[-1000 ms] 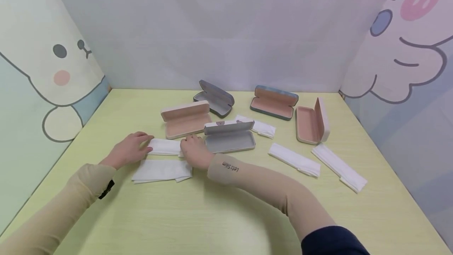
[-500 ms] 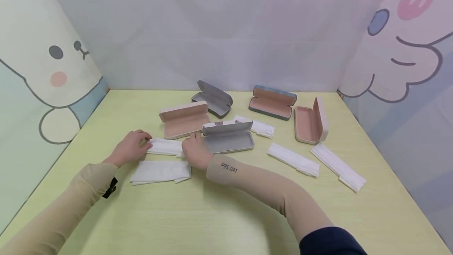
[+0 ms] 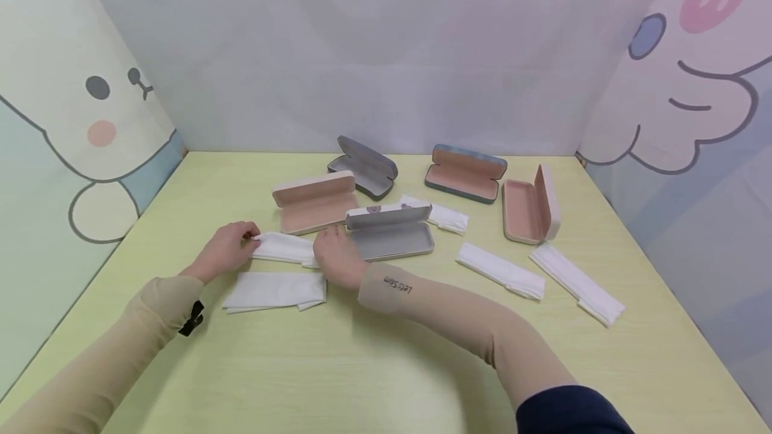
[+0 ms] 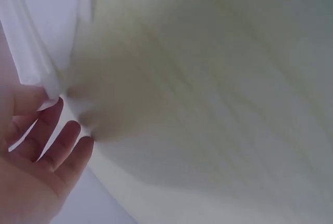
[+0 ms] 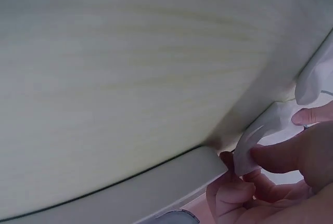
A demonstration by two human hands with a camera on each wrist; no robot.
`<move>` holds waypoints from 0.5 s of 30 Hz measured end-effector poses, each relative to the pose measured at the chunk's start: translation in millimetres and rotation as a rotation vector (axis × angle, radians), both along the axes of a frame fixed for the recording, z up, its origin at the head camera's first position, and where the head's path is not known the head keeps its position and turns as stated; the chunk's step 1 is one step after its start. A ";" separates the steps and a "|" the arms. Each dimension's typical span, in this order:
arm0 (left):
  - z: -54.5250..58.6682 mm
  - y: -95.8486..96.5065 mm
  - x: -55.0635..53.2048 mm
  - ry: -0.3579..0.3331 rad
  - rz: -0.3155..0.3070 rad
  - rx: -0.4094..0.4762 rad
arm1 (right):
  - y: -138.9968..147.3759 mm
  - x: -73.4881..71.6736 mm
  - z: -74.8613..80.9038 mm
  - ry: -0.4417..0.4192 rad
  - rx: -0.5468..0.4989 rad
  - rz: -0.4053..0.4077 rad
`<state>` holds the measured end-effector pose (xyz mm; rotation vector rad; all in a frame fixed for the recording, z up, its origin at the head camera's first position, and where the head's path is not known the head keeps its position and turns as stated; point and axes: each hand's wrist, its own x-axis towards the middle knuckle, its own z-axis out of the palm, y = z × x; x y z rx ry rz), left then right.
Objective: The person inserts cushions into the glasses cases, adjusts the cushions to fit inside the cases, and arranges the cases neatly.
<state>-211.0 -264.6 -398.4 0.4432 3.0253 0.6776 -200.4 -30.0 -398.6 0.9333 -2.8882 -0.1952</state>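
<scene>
A folded white cloth [image 3: 280,246] lies between my two hands on the left side of the table. Its left end is pinched between thumb and finger of my left hand [image 3: 224,251], and the left wrist view shows that end of the cloth [image 4: 36,57] raised from the table. My right hand [image 3: 339,258] pinches the other end, close beside an open grey-lined glasses case [image 3: 395,240]; thumb and fingers meet on the cloth [image 5: 255,141] in the right wrist view. Just in front lies another folded white cloth [image 3: 274,290], untouched.
Behind the hands stand an open pink-lined case [image 3: 316,213] and an open grey case [image 3: 368,169]. Further right are a blue case [image 3: 467,173] and a white case [image 3: 531,209], both open. More folded cloths [image 3: 500,270] lie on the right. A wall [image 3: 386,52] backs the table.
My left fingers have closed on the cloth's left end and lifted it a little. The right hand has shifted slightly to the right. The cases and other cloths stay put.
</scene>
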 end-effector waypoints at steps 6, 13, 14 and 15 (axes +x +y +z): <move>12.0 3.3 5.8 0.003 0.037 0.104 | 12.4 1.3 11.9 0.205 0.051 0.100; 29.9 14.1 9.9 -0.011 0.066 0.179 | 41.9 2.0 48.2 0.033 -0.138 0.182; 32.6 16.4 10.8 -0.012 0.072 0.186 | 46.5 2.0 54.7 -0.022 -0.176 0.185; 35.6 18.9 12.0 -0.014 0.077 0.191 | 51.2 1.7 60.9 -0.075 -0.217 0.185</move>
